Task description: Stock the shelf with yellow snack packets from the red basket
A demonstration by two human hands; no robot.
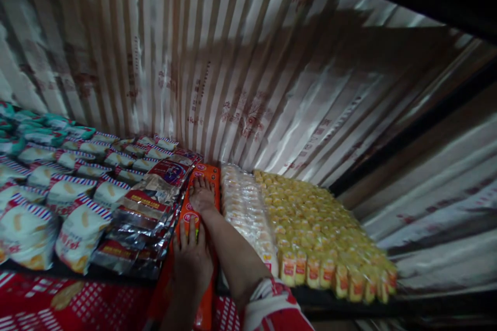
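Note:
My left hand [191, 257] lies with fingers stretched out on an orange packet strip [213, 171] with round logos. Farther along the same orange packaging, my right hand [202, 195] rests palm down, fingers spread. Neither hand is closed around anything. Whether the orange packaging is one long piece or several packs in a row, I cannot tell. Dark red and silver packets [143, 209] lie overlapping just left of my hands. Right beside the orange strip runs a row of clear-wrapped white packs [246, 207].
Many yellow wrapped packs [310, 222] fill the shelf's right part. White bags with striped tops [83, 230] stand in rows at left, green packets [44, 134] behind them. A red perforated basket [104, 305] sits in front. Pleated printed sheeting [217, 62] backs the shelf.

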